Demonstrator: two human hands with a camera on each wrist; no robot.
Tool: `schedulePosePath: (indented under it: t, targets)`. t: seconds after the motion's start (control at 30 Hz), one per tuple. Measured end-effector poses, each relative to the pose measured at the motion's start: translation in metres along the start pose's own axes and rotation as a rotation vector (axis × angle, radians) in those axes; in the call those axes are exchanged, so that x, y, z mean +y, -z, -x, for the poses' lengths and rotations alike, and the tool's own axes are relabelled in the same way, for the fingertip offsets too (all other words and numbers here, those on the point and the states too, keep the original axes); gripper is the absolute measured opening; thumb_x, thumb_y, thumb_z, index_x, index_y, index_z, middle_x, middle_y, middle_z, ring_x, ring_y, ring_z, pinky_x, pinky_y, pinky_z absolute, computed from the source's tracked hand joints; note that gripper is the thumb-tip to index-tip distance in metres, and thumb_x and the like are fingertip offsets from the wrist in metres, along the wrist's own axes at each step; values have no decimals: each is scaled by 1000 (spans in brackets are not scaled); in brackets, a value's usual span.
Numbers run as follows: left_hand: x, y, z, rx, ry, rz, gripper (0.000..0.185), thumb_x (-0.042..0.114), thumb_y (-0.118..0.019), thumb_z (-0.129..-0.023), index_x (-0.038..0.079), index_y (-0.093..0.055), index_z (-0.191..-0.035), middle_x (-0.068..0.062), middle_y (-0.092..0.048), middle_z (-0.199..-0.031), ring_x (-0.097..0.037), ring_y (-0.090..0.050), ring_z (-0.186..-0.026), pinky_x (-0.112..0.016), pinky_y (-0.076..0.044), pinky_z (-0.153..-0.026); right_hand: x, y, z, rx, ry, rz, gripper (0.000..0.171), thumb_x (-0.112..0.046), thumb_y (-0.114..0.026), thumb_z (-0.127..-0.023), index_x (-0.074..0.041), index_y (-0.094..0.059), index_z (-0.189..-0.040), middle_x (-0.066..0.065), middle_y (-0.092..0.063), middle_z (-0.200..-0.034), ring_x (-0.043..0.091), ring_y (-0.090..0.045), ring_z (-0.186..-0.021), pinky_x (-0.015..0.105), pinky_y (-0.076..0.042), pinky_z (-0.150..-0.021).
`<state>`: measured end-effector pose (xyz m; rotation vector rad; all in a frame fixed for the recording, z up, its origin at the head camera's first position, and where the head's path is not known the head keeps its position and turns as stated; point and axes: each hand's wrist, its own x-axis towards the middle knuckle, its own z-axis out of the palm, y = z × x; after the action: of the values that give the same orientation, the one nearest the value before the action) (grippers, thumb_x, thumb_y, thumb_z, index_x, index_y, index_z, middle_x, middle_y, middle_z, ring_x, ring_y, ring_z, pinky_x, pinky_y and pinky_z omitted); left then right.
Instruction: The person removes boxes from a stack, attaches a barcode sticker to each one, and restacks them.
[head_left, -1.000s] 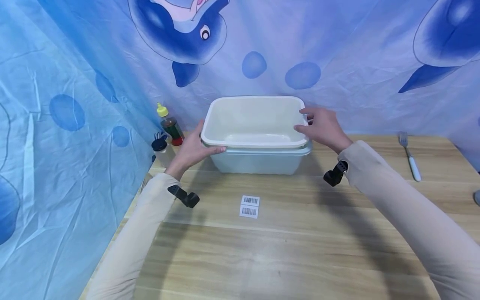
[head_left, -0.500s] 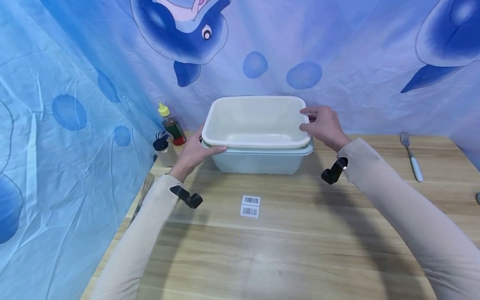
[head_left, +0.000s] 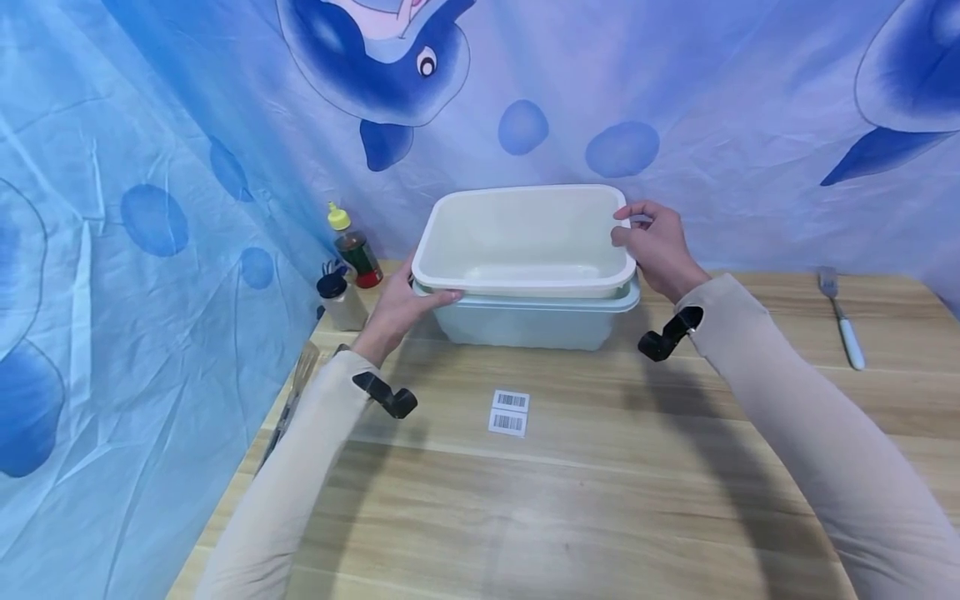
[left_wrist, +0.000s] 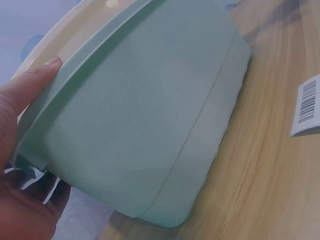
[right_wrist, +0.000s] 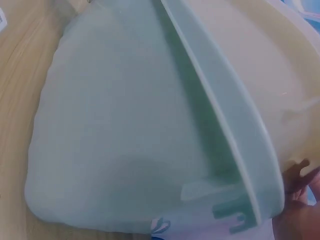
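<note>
Backdrop cloth [head_left: 675, 92], blue with cartoon dolphins, hangs behind and to the left of your table [head_left: 570, 500], a pale wood-grain top that carries everything here. Near the table's far edge, toward its left end, sits the pale green tub [head_left: 525, 325], resting on the wood. Nested in it is the cream tub [head_left: 525, 242], whose rim stands a little above the green rim all round.

Your left hand [head_left: 401, 304] grips the left end of the stack: the thumb lies along the near-left corner of the cream rim, and the left wrist view shows that thumb [left_wrist: 35, 82] pressed on the rim while the palm sits against the green wall. Your right hand [head_left: 658, 246] holds the cream tub at its far right corner, fingers curled over the rim; in the right wrist view only a sliver of the fingers shows at the frame's lower right, so the grip underneath cannot be told from there.

At the far left corner of the table stand a sauce bottle [head_left: 356, 250] with a yellow cap and, just beside it toward you, a small jar [head_left: 339, 300] with a dark lid. A fork [head_left: 843, 321] with a white handle lies near the far right corner, well apart from the tubs. Two barcode labels [head_left: 510, 412] lie flat on the wood between your forearms, in front of the green tub.
</note>
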<state>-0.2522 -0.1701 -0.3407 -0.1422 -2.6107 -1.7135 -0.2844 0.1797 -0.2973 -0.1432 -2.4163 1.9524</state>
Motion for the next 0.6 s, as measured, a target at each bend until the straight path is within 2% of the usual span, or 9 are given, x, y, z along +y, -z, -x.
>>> schedulePosePath:
  t: [0.3, 0.5, 0.6]
  targets:
    - [3, -6, -4, -6, 16, 0, 92, 36, -86, -71, 38, -34, -147, 3, -44, -149, -20, -39, -138, -52, -25, -118, 4, 6, -2, 35, 19, -15, 27, 1, -56, -82, -7, -56, -108, 0, -42, -77, 11, -39, -63, 20, -43, -52]
    - [1, -4, -1, -1, 46, 1, 93, 39, -86, -70, 40, -34, -147, 5, -43, -150, -20, -38, -139, -52, -27, -117, 7, 3, -3, 31, 32, -66, 28, 4, -57, -79, -7, -56, -106, -2, -45, -70, 10, -40, -59, 20, -42, -51]
    - [0, -3, 2, 5, 39, 1, 92, 40, -85, -71, 40, -33, -147, 5, -42, -151, -20, -38, -140, -51, -27, -117, 7, 1, -4, 31, 51, -92, 29, 5, -56, -78, -6, -57, -105, -4, -45, -69, 9, -41, -60, 20, -41, -51]
